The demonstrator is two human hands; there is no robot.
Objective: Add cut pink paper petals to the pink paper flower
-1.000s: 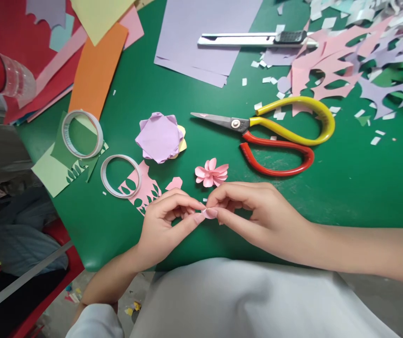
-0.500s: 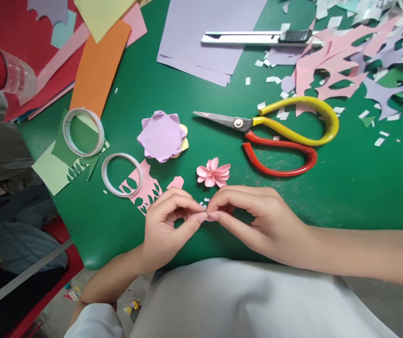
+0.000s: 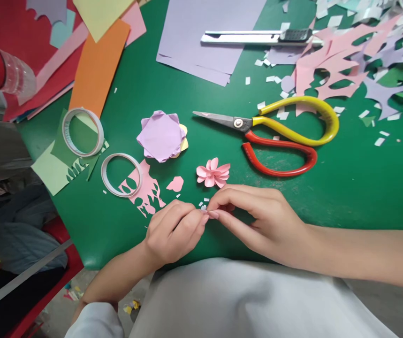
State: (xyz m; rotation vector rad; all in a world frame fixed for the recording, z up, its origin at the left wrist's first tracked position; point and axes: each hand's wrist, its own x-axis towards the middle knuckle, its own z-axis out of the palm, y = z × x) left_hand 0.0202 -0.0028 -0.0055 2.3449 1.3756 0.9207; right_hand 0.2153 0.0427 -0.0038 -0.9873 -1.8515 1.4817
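My left hand (image 3: 175,231) and my right hand (image 3: 257,218) meet at the fingertips near the table's front edge. Both are closed in a pinch; what they hold is too small and hidden to name. Just beyond the fingertips lie tiny white bits (image 3: 202,205). A pink paper flower (image 3: 213,172) sits above my right hand. Left of it are a pink paper piece (image 3: 175,184) and a cut pink sheet (image 3: 147,188). Farther back is a purple folded paper flower (image 3: 161,136) with a yellow part beneath.
Scissors (image 3: 238,123) with yellow and red handles lie at the centre right, a box cutter (image 3: 257,37) behind. Two tape rolls (image 3: 83,132) rest at the left. Paper scraps (image 3: 342,61) cover the back right. A bottle (image 3: 4,70) lies back left on coloured sheets.
My left hand has turned and its fingers have curled in, uncovering more of the pink paper piece and cut sheet. My right hand is almost unmoved.
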